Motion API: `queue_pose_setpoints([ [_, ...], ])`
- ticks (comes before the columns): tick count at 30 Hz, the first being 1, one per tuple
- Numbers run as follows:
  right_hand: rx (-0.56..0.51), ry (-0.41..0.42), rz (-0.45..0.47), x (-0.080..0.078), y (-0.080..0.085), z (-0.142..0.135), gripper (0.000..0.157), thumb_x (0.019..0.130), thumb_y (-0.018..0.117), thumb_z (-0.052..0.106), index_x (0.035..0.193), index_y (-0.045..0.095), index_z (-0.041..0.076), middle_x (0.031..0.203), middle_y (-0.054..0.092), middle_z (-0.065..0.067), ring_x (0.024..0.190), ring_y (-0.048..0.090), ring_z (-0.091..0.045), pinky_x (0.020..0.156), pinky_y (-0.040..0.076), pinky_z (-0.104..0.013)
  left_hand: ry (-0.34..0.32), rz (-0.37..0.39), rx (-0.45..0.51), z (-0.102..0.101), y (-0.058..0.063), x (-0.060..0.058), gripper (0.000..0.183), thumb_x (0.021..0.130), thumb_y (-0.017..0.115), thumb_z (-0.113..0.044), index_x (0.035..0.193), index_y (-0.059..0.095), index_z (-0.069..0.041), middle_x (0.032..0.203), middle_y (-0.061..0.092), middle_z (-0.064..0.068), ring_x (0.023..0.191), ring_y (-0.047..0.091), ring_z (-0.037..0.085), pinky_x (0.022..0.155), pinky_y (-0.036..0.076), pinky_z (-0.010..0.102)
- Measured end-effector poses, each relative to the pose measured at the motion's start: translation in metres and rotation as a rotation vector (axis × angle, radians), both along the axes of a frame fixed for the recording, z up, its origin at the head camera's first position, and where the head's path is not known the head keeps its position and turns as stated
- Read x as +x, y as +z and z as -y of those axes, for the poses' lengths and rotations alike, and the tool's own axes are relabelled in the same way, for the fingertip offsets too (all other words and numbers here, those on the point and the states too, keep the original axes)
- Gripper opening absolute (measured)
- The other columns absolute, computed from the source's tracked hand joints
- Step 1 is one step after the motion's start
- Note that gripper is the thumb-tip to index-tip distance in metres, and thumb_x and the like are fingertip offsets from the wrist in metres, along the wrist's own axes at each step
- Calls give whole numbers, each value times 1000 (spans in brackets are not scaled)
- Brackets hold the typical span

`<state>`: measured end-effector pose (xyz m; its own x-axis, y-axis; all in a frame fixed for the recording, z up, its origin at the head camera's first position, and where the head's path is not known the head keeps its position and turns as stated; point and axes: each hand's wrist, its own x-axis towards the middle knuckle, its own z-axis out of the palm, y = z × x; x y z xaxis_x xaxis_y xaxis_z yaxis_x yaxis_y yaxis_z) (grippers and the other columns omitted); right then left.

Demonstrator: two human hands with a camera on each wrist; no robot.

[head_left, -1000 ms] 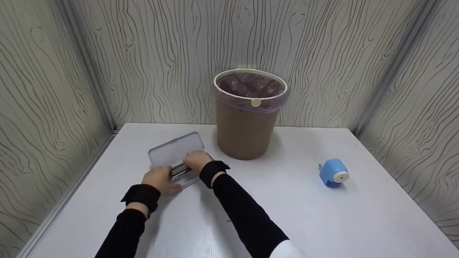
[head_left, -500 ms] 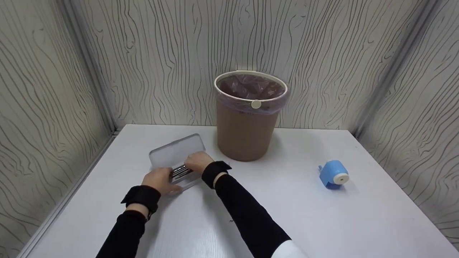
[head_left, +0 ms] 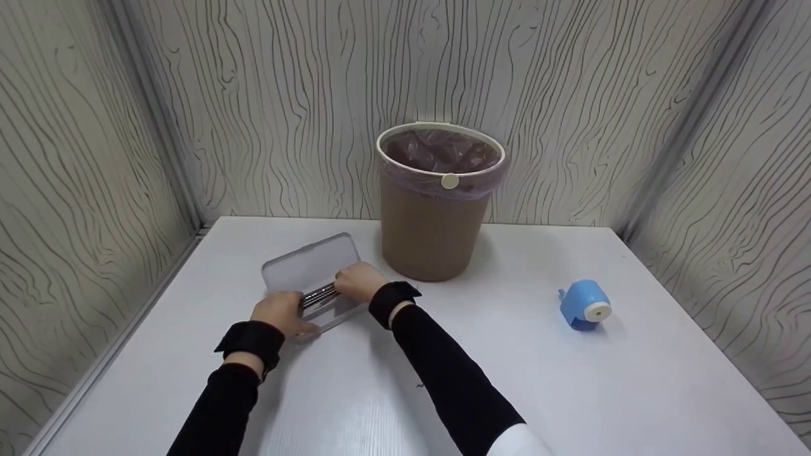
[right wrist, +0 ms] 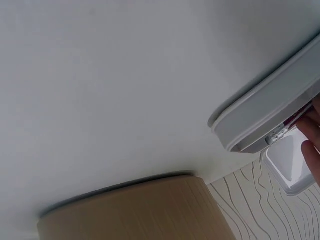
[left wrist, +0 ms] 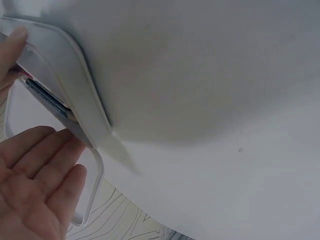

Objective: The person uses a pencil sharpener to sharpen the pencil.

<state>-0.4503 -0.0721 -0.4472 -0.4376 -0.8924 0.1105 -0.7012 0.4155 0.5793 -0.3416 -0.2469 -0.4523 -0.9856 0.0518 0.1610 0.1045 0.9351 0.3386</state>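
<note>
An open white pencil case [head_left: 310, 265] lies on the table at the left in the head view, lid tilted back. Dark striped pencils [head_left: 319, 296] lie in its tray, between the two hands. My left hand [head_left: 279, 313] holds the case's left end, thumb at the front wall and fingers at the end. In the left wrist view, a dark blue pencil [left wrist: 47, 95] shows its wooden tip by those fingers. My right hand [head_left: 360, 282] reaches into the tray and grips the pencils near their right end. The right wrist view shows its fingertips beside a silver pencil end [right wrist: 276, 135].
A brown trash bin [head_left: 434, 234] with a purplish liner stands behind the case, near the back wall. A blue pencil sharpener [head_left: 583, 304] with a white front sits on the right of the white table [head_left: 507, 367]. A small dark scrap [head_left: 420, 385] lies near the right forearm.
My right hand has slid slightly to the right along the tray, uncovering more of the pencils. My left hand stays on the case's left end.
</note>
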Motion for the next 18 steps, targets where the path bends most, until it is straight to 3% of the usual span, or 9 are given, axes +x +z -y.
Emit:
queue_pose_setpoints([
  [10, -36, -40, 106, 8, 14, -22, 14, 84, 74, 9, 95, 79, 15, 97, 78, 3, 79, 74, -15, 69, 60, -27, 14, 60, 16, -5, 6, 2, 43, 67, 94, -30, 82, 64, -4, 71, 64, 3, 64, 53, 18, 60, 43, 32],
  [15, -137, -43, 89, 12, 18, -34, 12, 88, 73, 13, 95, 81, 19, 95, 78, 4, 77, 74, -14, 65, 59, -28, 29, 75, 23, -7, 7, 3, 43, 67, 94, -30, 82, 64, -4, 72, 64, 3, 64, 54, 18, 60, 44, 32],
  [18, -221, -62, 128, 14, 21, -40, 12, 91, 71, 18, 98, 81, 19, 94, 78, 1, 77, 74, -16, 65, 60, -29, 28, 78, 22, -6, 7, 3, 43, 68, 93, -31, 81, 62, -5, 73, 64, 4, 65, 55, 19, 61, 46, 34],
])
